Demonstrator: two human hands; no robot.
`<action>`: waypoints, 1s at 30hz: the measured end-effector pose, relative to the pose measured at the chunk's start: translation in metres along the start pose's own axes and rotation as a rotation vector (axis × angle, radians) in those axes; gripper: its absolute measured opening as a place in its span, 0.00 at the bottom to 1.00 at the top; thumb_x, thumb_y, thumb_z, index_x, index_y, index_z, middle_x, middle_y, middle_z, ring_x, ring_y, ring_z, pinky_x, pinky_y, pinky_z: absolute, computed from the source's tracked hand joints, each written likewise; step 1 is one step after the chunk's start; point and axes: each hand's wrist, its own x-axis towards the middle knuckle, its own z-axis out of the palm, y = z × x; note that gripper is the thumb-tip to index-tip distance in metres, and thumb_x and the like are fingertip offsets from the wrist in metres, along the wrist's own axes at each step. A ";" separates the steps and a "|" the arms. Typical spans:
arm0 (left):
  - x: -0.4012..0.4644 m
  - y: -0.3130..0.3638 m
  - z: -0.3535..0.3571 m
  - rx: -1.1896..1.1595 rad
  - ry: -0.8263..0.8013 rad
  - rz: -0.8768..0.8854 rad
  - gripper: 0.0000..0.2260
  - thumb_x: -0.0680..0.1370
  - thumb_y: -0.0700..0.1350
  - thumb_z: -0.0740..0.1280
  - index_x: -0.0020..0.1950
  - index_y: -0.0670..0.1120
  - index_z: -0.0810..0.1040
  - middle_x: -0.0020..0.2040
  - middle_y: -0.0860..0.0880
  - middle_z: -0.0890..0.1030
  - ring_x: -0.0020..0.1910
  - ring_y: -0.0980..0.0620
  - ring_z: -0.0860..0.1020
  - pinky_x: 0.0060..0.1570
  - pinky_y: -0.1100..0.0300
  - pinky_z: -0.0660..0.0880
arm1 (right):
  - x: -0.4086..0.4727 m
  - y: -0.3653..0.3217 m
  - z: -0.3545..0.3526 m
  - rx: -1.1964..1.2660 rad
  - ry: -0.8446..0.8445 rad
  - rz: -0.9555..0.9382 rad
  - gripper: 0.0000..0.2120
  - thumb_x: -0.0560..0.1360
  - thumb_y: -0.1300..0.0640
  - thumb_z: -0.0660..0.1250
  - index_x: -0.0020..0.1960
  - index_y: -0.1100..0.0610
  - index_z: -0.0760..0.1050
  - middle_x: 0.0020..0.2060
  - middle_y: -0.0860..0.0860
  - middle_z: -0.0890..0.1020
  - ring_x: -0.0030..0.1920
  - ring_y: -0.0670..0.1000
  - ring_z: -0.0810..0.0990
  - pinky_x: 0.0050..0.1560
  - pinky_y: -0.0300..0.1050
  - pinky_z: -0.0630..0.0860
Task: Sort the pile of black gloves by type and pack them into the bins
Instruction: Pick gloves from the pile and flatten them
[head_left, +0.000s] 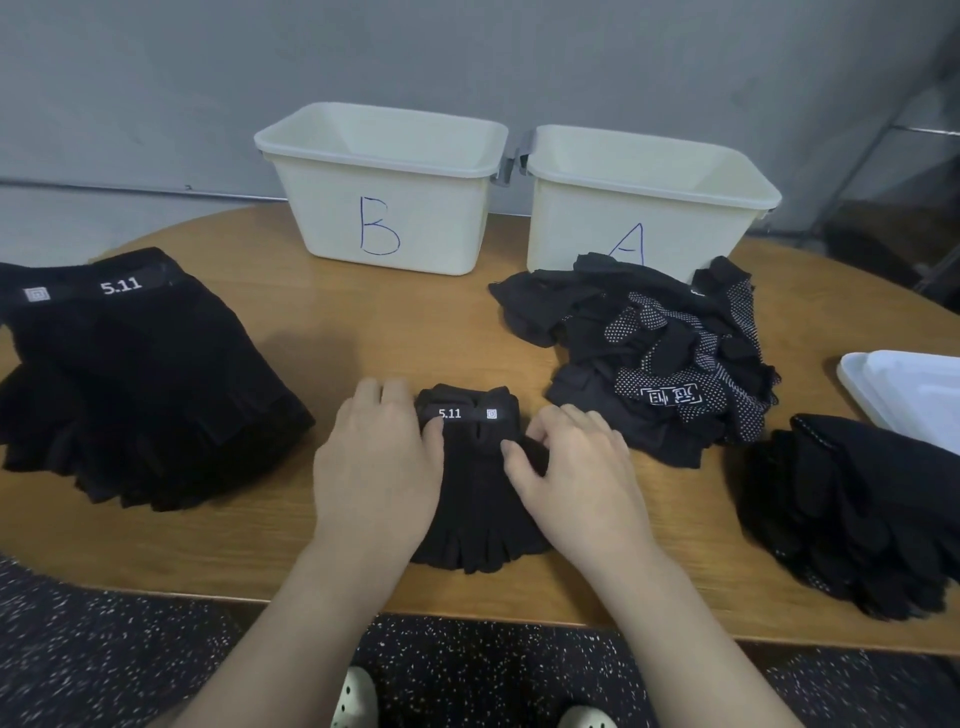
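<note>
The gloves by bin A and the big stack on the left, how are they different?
The pile by bin A lies jumbled and crumpled; the left stack lies flat and neat. The pile shows white-dotted fabric; the stack is plain with a "5.11" band. Both are black and rest on the wooden table.

Head-height view, down over table (291, 561)

Wooden table (291, 551), rounded edge, light brown grain. Landmark: bin marked B (387, 208), at the far edge. Just right of it, bin marked A (639, 208). Left and nearer than B, a stack of black 5.11 gloves (135, 384). Nearer than B, a small 5.11 glove bundle (475, 499). Right of B, before A, a loose heap of dotted gloves (670, 358). Far right, a dark glove stack (852, 514) and a white lid (909, 395).
</note>
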 end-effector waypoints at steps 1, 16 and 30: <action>0.000 0.001 0.001 -0.016 0.035 0.065 0.12 0.82 0.47 0.66 0.63 0.44 0.76 0.55 0.46 0.76 0.53 0.46 0.76 0.43 0.56 0.70 | 0.000 0.000 0.000 0.006 -0.002 0.004 0.11 0.79 0.45 0.67 0.44 0.49 0.68 0.41 0.42 0.72 0.46 0.48 0.68 0.51 0.47 0.66; -0.033 -0.001 0.020 0.115 -0.290 0.298 0.33 0.79 0.62 0.36 0.83 0.53 0.35 0.83 0.52 0.36 0.81 0.56 0.34 0.80 0.56 0.36 | 0.008 0.019 0.000 0.097 -0.078 -0.025 0.11 0.78 0.44 0.69 0.42 0.49 0.74 0.37 0.40 0.70 0.46 0.47 0.71 0.50 0.45 0.67; -0.052 -0.007 0.007 0.091 -0.343 0.459 0.28 0.85 0.61 0.48 0.84 0.53 0.51 0.83 0.51 0.51 0.82 0.54 0.50 0.80 0.52 0.54 | 0.010 0.020 0.002 0.216 -0.038 -0.022 0.07 0.77 0.47 0.71 0.43 0.47 0.75 0.37 0.41 0.75 0.43 0.43 0.73 0.50 0.50 0.76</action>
